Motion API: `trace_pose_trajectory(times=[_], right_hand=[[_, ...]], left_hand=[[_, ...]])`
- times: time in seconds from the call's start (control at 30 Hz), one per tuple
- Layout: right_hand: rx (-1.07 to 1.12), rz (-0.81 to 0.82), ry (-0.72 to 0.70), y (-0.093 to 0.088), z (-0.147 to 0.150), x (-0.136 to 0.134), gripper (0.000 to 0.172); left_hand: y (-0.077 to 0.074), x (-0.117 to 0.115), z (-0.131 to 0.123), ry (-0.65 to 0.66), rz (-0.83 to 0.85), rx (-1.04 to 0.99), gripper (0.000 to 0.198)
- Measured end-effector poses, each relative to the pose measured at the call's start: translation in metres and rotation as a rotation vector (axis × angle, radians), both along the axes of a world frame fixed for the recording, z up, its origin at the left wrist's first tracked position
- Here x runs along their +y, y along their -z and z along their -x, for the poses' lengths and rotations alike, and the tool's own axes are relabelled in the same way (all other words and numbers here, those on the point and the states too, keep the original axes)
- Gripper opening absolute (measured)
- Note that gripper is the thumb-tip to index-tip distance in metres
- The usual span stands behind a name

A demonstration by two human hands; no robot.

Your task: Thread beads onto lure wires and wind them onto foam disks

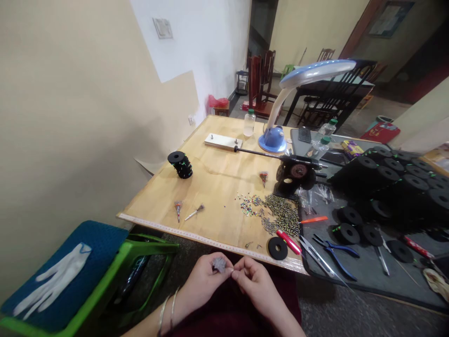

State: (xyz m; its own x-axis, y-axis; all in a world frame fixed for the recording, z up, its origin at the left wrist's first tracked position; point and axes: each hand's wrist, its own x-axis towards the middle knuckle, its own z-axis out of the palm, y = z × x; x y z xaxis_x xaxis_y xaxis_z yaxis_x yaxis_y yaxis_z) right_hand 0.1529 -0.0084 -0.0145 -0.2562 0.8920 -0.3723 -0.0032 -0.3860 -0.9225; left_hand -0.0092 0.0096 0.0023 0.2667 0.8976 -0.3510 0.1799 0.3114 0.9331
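My left hand (206,276) and my right hand (253,276) meet just below the near edge of the wooden table (217,178), above my lap. The left hand's fingers are closed around a small grey spiky bundle (219,264). The right hand's fingertips are pinched together right beside that bundle; what they grip is too small to make out. On the table just ahead lie a pile of small metal beads (280,213), a black disc (278,248) and a red-handled tool (288,241).
A black spool (180,164), a wooden block (219,141), a blue desk lamp (273,138) and a black winding machine (296,173) stand on the table. Pliers (333,250), scissors and many black spools (386,182) fill a dark tray on the right. A green stool with a white glove (56,281) sits left.
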Motion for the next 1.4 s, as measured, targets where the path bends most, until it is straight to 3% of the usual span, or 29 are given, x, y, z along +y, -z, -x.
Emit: trace_pose_trajectory(times=[0.13, 0.3, 0.4, 0.57, 0.83, 1.0, 1.17, 1.3, 1.4], right_hand=[[-0.164, -0.199, -0.104, -0.017, -0.002, 0.006, 0.017], [-0.318, -0.516, -0.189, -0.038, -0.006, 0.019, 0.016], [-0.387, -0.66, -0.19, -0.044, -0.011, 0.03, 0.018], [-0.511, -0.789, -0.121, -0.036, -0.026, 0.045, 0.019], [-0.722, -0.895, -0.118, -0.014, -0.046, 0.051, 0.016], [-0.88, -0.927, -0.112, -0.009, -0.048, 0.051, 0.014], [-0.935, -0.931, -0.05, -0.016, -0.049, 0.048, 0.015], [-0.751, -0.895, 0.117, -0.037, -0.036, 0.04, 0.021], [-0.476, -0.719, 0.09, -0.052, -0.013, 0.033, 0.033]], left_hand=[[-0.011, 0.007, 0.012, 0.055, 0.061, -0.08, 0.025], [-0.022, 0.011, 0.025, 0.027, 0.349, -0.45, 0.031], [-0.026, 0.014, 0.029, -0.008, 0.425, -0.627, 0.032], [-0.033, 0.024, 0.038, -0.097, 0.432, -0.774, 0.033], [-0.041, 0.032, 0.051, -0.21, 0.385, -0.842, 0.033], [-0.039, 0.038, 0.051, -0.239, 0.298, -0.719, 0.033], [-0.047, 0.045, 0.046, -0.231, 0.021, -0.303, 0.032], [-0.059, 0.05, 0.04, -0.166, -0.148, -0.095, 0.029], [-0.063, 0.051, 0.033, -0.077, -0.193, -0.057, 0.026]])
